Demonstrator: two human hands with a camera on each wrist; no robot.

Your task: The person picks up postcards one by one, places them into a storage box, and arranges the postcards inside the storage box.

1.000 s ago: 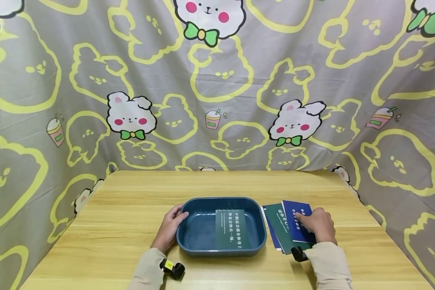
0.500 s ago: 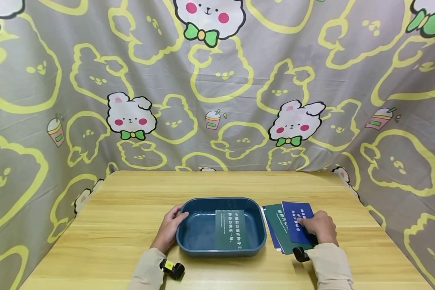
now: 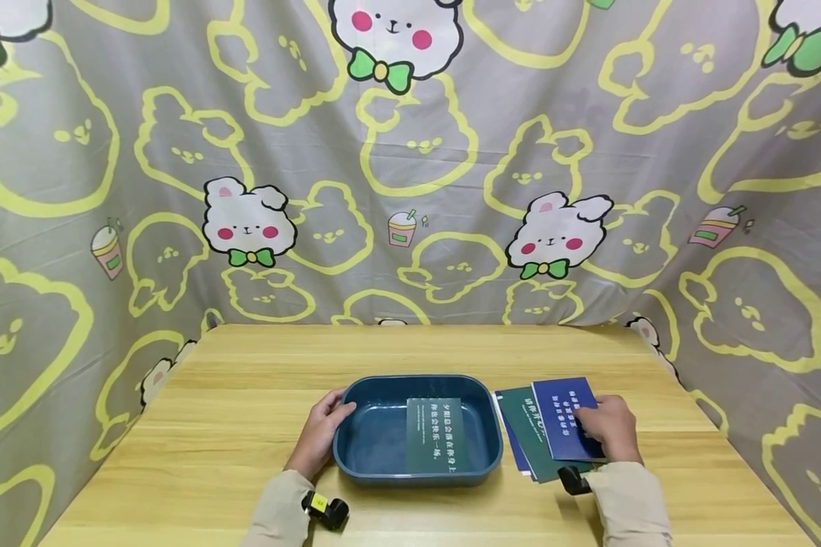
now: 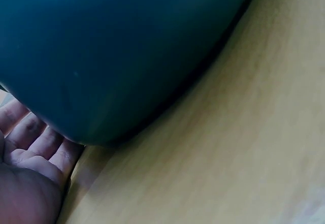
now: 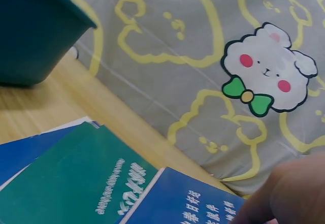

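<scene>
A dark teal rectangular basin (image 3: 376,476) stands on the table, with a green notebook (image 3: 424,433) lying flat inside at its right. My left hand (image 3: 321,434) holds the basin's left side, thumb over the rim and fingers along the outer wall (image 4: 111,56). To the basin's right lies a fanned pile of thin notebooks with white lettering. In it a green notebook (image 3: 530,425) partly covers a blue one (image 3: 517,454). My right hand (image 3: 612,427) pinches the right edge of the top blue notebook (image 3: 561,425), thumb on its cover; the fingers beneath are hidden.
The wooden table (image 3: 246,395) ends at the back and sides against a grey patterned curtain (image 3: 410,167). A small black camera (image 3: 326,510) sits on the left wrist and another camera (image 3: 575,480) on the right.
The right hand has moved slightly to the right, and the top blue notebook has shifted and turned a little with it. The left hand and the basin have stayed put.
</scene>
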